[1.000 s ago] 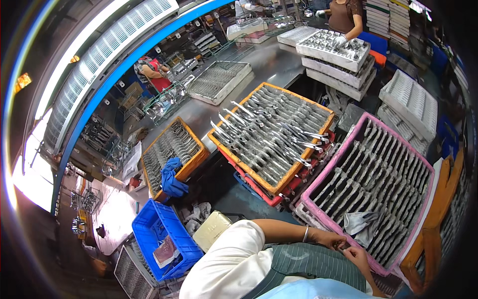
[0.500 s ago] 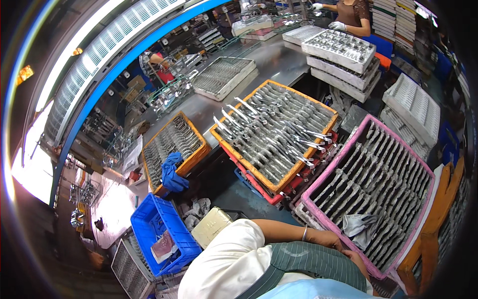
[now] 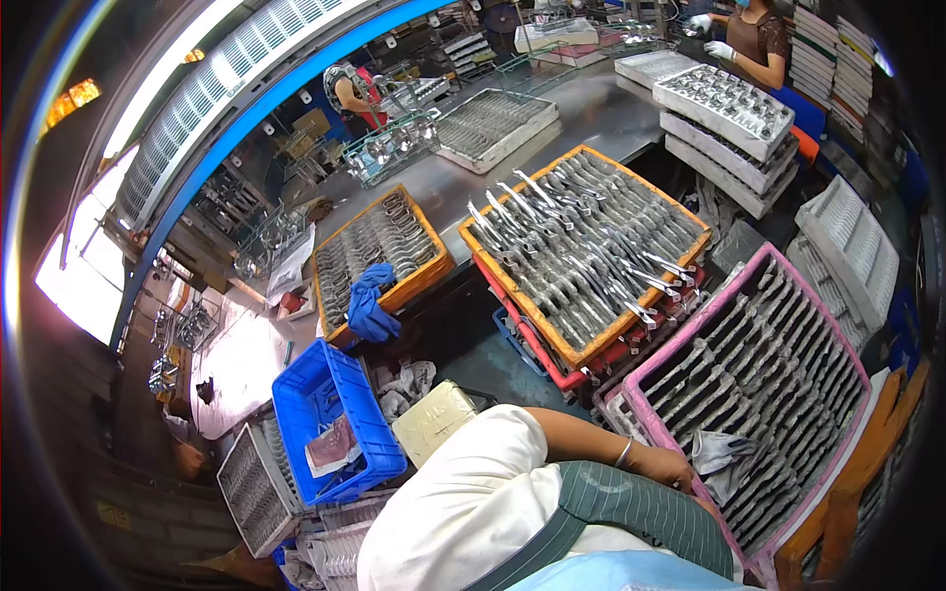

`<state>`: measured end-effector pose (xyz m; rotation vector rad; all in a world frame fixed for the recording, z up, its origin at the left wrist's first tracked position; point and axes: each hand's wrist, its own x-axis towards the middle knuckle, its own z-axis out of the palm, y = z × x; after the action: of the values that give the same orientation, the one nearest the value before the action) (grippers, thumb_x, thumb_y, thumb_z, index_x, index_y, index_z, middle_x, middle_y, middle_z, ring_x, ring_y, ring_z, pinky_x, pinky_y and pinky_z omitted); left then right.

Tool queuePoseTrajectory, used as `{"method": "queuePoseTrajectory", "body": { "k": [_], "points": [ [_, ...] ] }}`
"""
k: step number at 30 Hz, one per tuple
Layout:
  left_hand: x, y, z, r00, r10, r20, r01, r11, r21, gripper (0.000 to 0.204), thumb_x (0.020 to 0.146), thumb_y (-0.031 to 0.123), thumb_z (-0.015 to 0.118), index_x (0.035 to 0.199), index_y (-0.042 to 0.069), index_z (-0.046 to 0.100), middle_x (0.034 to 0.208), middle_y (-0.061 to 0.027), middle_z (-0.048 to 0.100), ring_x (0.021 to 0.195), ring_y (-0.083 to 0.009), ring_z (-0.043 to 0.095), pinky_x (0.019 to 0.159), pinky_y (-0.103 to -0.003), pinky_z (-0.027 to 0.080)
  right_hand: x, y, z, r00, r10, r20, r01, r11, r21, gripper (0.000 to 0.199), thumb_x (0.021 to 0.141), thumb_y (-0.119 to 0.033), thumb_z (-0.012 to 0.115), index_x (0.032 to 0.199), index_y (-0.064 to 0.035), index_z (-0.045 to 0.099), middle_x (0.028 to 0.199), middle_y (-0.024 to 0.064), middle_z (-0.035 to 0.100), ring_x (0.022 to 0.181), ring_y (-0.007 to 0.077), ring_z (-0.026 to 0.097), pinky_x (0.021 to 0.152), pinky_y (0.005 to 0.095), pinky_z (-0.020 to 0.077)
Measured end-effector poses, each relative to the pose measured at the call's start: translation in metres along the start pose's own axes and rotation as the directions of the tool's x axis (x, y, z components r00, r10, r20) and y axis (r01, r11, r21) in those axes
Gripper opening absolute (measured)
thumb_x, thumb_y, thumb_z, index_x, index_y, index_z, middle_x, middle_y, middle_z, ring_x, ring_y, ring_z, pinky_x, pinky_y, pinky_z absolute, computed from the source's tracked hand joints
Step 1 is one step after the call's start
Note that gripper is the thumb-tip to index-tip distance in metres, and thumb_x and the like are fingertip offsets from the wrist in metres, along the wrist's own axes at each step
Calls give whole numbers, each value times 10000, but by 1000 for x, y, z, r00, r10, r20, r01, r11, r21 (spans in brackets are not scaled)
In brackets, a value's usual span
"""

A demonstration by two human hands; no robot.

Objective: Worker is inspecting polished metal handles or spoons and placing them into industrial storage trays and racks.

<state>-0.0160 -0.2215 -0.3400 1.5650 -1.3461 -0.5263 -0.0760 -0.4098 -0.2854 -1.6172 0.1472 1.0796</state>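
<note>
My left hand [image 3: 666,467], with a bracelet at the wrist, is at the near left edge of a pink-rimmed tray [image 3: 645,402]. Its fingers bend down behind my striped apron [image 3: 631,507], so what they hold, if anything, is hidden. Only a sliver of skin shows past the apron's edge; my right hand is otherwise hidden. Rows of long slotted metal bars fill the pink tray, and a grey-white work glove [image 3: 719,455] lies on them. Beyond it, shiny metal utensil-like pieces [image 3: 581,231] lie across an orange-rimmed tray [image 3: 471,232] stacked on a red one.
A smaller orange tray [image 3: 434,261] with a blue glove [image 3: 372,303] on its edge stands left. Nearer are a blue bin [image 3: 379,448] and a pale yellow container [image 3: 434,424]. White trays [image 3: 724,123] are stacked far right. Two co-workers stand beyond the metal table [image 3: 581,103].
The view has swung so that most things sit further right in the picture. My left hand has stayed by the pink tray's edge. Less skin shows beside the apron now.
</note>
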Motion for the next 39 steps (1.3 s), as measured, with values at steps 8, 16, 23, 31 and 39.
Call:
{"method": "queuePoseTrajectory", "body": {
  "k": [8, 16, 23, 31, 39],
  "points": [
    [5, 11, -9, 997, -23, 78, 25, 999, -34, 174, 754, 191, 609, 840, 40, 620, 778, -161, 607, 739, -325, 584, 637, -399, 439, 7, 7, -9, 1000, -7, 6, 7, 1000, -25, 175, 808, -19, 615, 973, 39, 609, 835, 49, 642, 723, 88, 582, 632, 205, 458],
    [2, 10, -12, 986, 134, 102, -149, 976, 156, 205, 792, 208, 549, 845, 13, 577, 809, -170, 585, 761, -346, 556, 662, -417, 437, 14, 20, -14, 1000, -23, -5, 23, 999, -24, 158, 808, -20, 616, 956, 37, 609, 825, 47, 640, 717, 86, 580, 626, 204, 458],
    [-16, 14, -21, 990, 89, 107, -105, 981, 162, 178, 783, 187, 539, 827, 15, 552, 802, -163, 577, 785, -341, 569, 658, -418, 440, 16, 35, -18, 999, -32, -28, 32, 999, -9, 144, 808, -20, 616, 941, 35, 609, 817, 45, 639, 712, 84, 579, 620, 203, 458],
    [-15, 5, -4, 980, 99, 171, -148, 939, 309, 188, 785, 203, 526, 882, 43, 543, 837, -111, 555, 805, -295, 576, 653, -401, 462, 11, 53, -5, 994, -70, -81, 80, 988, 130, 102, 820, -37, 613, 901, 21, 593, 786, 33, 624, 686, 78, 572, 596, 194, 454],
    [-12, -5, 2, 987, 50, 151, -95, 946, 310, 229, 768, 246, 535, 878, 44, 545, 816, -118, 548, 785, -303, 578, 650, -409, 457, 10, 56, -8, 987, -127, -101, 137, 986, 99, 96, 855, -85, 590, 883, 5, 577, 764, 24, 609, 654, 58, 553, 563, 179, 436]
  ]
}}
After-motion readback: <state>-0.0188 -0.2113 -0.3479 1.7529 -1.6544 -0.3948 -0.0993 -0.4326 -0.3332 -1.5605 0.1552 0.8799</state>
